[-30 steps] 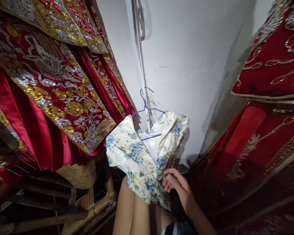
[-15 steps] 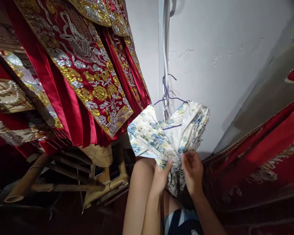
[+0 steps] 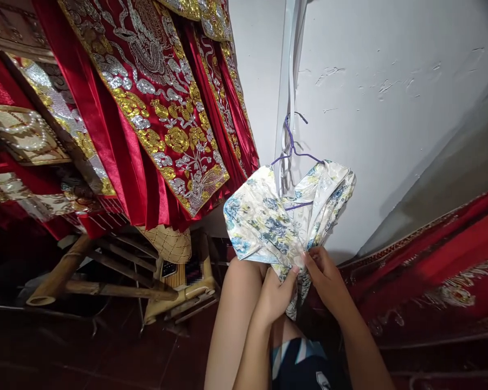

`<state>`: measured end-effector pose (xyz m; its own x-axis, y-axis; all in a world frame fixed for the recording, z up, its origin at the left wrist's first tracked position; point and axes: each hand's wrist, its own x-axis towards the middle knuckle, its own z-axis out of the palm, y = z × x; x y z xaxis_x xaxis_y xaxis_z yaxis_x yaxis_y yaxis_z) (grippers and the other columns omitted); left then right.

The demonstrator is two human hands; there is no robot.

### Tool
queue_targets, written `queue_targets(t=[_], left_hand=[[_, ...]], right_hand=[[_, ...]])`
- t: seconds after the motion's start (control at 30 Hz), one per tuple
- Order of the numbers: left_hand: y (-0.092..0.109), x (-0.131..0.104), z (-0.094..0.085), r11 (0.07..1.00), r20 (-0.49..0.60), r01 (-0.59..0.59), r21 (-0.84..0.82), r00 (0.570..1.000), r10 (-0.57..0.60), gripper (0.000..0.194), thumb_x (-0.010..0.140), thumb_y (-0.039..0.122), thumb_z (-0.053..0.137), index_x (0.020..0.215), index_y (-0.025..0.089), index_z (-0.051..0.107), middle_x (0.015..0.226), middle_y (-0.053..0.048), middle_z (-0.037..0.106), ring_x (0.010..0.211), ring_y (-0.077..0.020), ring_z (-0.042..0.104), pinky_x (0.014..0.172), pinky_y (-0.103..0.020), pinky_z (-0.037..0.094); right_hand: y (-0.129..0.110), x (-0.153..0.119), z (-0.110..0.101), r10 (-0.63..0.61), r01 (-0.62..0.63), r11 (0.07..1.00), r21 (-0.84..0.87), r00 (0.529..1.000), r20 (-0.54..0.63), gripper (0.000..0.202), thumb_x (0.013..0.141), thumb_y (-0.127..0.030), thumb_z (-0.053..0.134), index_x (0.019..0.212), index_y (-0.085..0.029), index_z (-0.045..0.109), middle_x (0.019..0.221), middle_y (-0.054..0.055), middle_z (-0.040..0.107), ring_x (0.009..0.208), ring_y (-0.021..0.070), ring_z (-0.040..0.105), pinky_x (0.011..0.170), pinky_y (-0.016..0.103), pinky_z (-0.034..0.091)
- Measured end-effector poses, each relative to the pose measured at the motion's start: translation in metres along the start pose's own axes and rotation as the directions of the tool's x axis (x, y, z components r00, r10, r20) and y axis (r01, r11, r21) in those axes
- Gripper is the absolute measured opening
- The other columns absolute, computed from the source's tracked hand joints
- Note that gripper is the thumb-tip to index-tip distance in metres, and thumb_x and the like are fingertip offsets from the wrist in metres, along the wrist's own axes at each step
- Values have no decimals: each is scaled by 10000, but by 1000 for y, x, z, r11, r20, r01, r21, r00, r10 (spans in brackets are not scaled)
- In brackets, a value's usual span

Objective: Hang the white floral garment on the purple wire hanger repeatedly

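A small white dress with blue flowers (image 3: 268, 219) hangs on a purple wire hanger (image 3: 293, 154) against the white wall (image 3: 390, 108). My left hand (image 3: 277, 295) pinches the bunched fabric at the dress's lower middle. My right hand (image 3: 327, 281) grips the same bunch from the right, fingertips close to the left thumb. Both hands are above my bare knee (image 3: 238, 287), which the dress's lower left edge touches.
Red robes with gold and silver embroidery (image 3: 154, 108) hang at the left. More red embroidered cloth (image 3: 443, 271) lies at the right. A bamboo chair (image 3: 117, 281) with a woven hat (image 3: 171, 244) stands at lower left on a dark red floor.
My left hand came up and took hold of the dress beside the right hand. The view swung left and down, so the dress now sits further right in the picture.
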<state>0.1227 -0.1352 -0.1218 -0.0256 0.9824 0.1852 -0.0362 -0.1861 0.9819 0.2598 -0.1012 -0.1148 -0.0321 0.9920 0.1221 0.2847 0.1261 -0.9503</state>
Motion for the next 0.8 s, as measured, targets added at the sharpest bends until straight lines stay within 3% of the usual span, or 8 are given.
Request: queue_targets(t=[0.13,0.23,0.47,0.6,0.8], left_hand=[[0,0,0,999,10,30,-13,1000,-30,487,951,427,574,1383,202,580,1414,-98,597,1441,-304,401,1207,-449,288],[1,1,-1,998,10,45,-33,999,-45,478,937,428,597,1359,203,597,1422,-89,591,1447,-300,393,1210,-437,284],[8,-3,-4,998,36,59,5,998,-60,417,940,414,597,1294,199,643,1366,-97,632,1435,-304,408,1219,-436,258],[6,-1,-5,999,45,40,22,998,-41,443,946,395,590,1349,212,610,1429,-97,582,1457,-307,373,1227,-455,235],[9,1,-5,998,43,65,-13,997,-65,429,904,394,645,1292,210,643,1286,-104,676,1435,-301,410,1223,-458,239]], right_hand=[[4,2,-3,-32,27,994,103,998,46,383,929,-546,525,727,-229,451,591,-54,367,540,134,364,518,274,302],[7,4,-4,16,-22,984,176,999,38,312,926,-532,538,852,-231,498,556,-68,372,500,133,353,492,273,288],[12,-1,-11,-53,33,994,107,980,193,302,962,-534,490,908,-237,494,600,-68,343,522,130,318,508,275,278],[10,-2,-10,-64,56,996,76,992,109,282,964,-525,504,1024,-250,481,601,-75,312,526,142,326,528,284,280],[-1,-2,-10,-160,160,987,5,980,118,334,985,-471,466,759,-225,462,629,-40,347,581,142,366,552,282,285]])
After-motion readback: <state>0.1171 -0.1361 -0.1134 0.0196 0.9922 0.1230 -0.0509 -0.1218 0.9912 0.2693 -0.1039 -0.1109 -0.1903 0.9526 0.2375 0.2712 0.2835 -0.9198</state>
